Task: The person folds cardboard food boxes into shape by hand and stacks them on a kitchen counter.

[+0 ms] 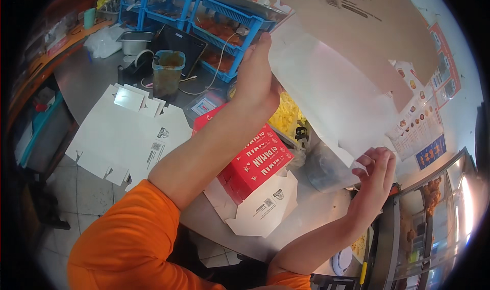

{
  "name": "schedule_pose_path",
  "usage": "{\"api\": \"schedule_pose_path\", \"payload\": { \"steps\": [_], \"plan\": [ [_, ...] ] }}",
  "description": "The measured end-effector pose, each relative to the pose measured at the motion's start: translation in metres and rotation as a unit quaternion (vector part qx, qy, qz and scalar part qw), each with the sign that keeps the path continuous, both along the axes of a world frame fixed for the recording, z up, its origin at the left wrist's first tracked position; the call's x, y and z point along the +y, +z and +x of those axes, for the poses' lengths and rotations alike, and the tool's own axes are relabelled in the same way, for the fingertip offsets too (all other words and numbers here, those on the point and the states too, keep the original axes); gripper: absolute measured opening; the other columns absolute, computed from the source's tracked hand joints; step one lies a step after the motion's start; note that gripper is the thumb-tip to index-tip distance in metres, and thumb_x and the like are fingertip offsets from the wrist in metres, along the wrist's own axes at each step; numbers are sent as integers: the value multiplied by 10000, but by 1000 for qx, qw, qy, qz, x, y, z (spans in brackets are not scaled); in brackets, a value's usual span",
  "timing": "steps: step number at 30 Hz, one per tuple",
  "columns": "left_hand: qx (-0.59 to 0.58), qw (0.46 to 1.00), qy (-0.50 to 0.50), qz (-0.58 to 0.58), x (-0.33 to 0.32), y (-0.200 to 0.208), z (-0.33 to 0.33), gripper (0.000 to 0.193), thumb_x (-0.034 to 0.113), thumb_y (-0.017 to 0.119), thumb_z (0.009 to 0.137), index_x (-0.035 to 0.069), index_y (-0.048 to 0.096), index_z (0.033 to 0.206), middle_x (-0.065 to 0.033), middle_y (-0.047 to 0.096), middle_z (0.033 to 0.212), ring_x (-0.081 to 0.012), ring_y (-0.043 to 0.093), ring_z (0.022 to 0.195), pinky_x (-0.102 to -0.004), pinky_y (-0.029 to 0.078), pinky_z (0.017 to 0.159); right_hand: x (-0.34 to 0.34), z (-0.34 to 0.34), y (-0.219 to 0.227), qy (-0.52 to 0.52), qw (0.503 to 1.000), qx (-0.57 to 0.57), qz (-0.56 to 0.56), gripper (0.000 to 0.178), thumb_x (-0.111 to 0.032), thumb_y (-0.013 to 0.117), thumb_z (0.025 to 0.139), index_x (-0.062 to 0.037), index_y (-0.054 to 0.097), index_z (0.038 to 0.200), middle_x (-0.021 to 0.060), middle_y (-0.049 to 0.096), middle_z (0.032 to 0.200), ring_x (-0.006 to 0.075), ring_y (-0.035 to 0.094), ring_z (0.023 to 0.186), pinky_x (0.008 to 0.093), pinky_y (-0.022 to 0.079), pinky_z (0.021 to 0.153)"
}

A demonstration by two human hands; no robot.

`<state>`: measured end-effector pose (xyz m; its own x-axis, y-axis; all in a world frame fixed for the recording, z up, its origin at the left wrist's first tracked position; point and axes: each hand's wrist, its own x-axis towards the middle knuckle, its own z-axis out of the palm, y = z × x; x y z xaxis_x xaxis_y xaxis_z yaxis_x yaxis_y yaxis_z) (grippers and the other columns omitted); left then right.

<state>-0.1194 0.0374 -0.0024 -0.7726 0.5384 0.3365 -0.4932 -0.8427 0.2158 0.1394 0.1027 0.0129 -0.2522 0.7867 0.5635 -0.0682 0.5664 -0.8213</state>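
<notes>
A large flat white carton blank [326, 86], not yet folded into a box, is held up in the air between both hands, above the steel counter [87, 81]. The left hand [255, 83] grips its upper left edge, fingers curled over the rim. The right hand [376, 170] pinches a tab at the blank's lower right corner with thumb and fingertips. Below the left forearm sits a red printed box [255, 162], resting on a partly folded white carton [263, 208]. More unfolded white blanks [127, 132] lie spread at the counter's left edge. Blue plastic crates [214, 19] stand at the far side, well apart from the hands.
</notes>
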Motion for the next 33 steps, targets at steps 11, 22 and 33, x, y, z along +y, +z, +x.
{"api": "schedule_pose_path", "payload": {
  "steps": [11,22,33],
  "plan": [
    [52,996,-68,-24,-3,7,45,370,346,546,1133,52,540,1357,-75,680,1221,-149,689,1069,-330,580,864,30,42,-49,371,910,184,-32,760,-531,705,1024,-37,488,1558,92,613,1458,256,612,1292,414,496,1094],
    [407,795,428,-135,-8,1,72,644,328,650,1056,-95,412,1479,-288,506,1411,-403,535,1293,-490,434,1120,-8,-1,-5,162,962,214,-56,707,-498,614,1078,-57,441,1603,65,542,1560,246,536,1418,423,432,1194],
    [410,604,684,-8,-27,3,113,493,252,835,839,58,619,1238,-214,550,1430,-519,485,1384,-643,400,1158,-10,-9,2,149,924,343,-82,635,-515,466,1126,-81,458,1590,113,531,1585,247,523,1444,418,425,1216]
  ]
}}
